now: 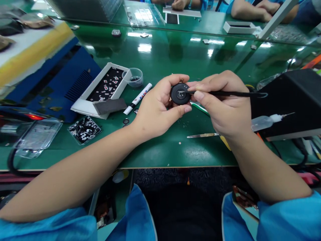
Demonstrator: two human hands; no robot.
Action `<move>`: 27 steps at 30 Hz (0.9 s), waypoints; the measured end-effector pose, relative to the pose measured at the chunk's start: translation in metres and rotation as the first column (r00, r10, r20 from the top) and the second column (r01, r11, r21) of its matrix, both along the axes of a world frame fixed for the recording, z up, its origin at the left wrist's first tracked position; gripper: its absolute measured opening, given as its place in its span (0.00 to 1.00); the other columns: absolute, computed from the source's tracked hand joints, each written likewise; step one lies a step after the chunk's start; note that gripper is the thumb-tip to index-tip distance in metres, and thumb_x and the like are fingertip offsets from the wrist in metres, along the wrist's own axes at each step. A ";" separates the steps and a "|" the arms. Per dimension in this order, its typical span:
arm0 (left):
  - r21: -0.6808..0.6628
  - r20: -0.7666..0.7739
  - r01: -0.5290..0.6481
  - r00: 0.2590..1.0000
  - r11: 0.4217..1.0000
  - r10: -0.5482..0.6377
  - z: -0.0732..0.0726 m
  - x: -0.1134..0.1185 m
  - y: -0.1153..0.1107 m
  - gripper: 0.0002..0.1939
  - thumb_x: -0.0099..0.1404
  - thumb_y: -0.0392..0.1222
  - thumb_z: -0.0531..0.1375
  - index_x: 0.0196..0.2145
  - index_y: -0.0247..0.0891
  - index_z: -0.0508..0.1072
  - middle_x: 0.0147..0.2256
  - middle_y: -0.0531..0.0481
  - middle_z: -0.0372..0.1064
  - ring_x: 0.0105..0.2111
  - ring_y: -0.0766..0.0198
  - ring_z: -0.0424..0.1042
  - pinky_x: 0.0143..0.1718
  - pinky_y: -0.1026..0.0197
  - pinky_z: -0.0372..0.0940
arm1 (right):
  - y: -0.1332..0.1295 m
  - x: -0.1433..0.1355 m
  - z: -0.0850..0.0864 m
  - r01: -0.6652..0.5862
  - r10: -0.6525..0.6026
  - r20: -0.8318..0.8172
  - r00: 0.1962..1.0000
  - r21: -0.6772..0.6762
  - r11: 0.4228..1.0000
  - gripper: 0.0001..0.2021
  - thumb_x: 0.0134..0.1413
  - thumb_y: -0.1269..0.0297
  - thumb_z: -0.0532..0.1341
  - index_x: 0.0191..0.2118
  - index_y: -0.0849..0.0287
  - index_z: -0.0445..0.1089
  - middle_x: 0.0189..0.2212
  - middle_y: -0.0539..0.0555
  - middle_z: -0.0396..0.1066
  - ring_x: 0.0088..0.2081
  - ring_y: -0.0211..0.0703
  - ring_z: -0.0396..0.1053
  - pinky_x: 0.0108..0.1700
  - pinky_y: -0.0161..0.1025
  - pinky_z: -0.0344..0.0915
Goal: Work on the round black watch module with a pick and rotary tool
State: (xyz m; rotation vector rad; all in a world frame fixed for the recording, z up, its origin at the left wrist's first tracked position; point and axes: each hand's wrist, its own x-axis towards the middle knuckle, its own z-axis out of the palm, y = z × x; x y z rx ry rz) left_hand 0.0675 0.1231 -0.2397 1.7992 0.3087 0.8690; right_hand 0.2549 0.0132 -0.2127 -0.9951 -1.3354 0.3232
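My left hand [156,115] is closed around the edge of a small black round device [178,100], fingers above it and thumb below. Its face points up toward me and has a lighter recess in the middle. Between thumb and fingers, my right hand [225,107] pinches a slim black-handled tool [253,94] with a curved loop at its far end. The tool's thin metal tip lies over the recess; I cannot tell whether it touches. A white paint marker [137,99] lies beside my left hand, near small black round parts [125,122].
Left stand a white box [82,106] of tiny parts, a clear cup [136,77], a clear tray [85,130] and a blue machine [62,80]. Right are a black box [286,100], a needle bottle [265,122] and a thin blade-like tool [202,135]. Other people's arms [248,10] rest opposite.
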 end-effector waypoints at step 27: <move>0.051 -0.076 0.029 0.997 0.998 -0.025 0.015 -0.003 -0.004 0.32 0.71 0.49 0.73 0.69 0.42 0.76 0.64 0.42 0.82 0.56 0.53 0.85 0.52 0.53 0.86 | -0.003 0.007 0.011 -0.118 0.117 -0.016 0.993 -0.058 0.991 0.04 0.65 0.64 0.81 0.40 0.46 0.89 0.41 0.50 0.87 0.47 0.50 0.87 0.56 0.52 0.85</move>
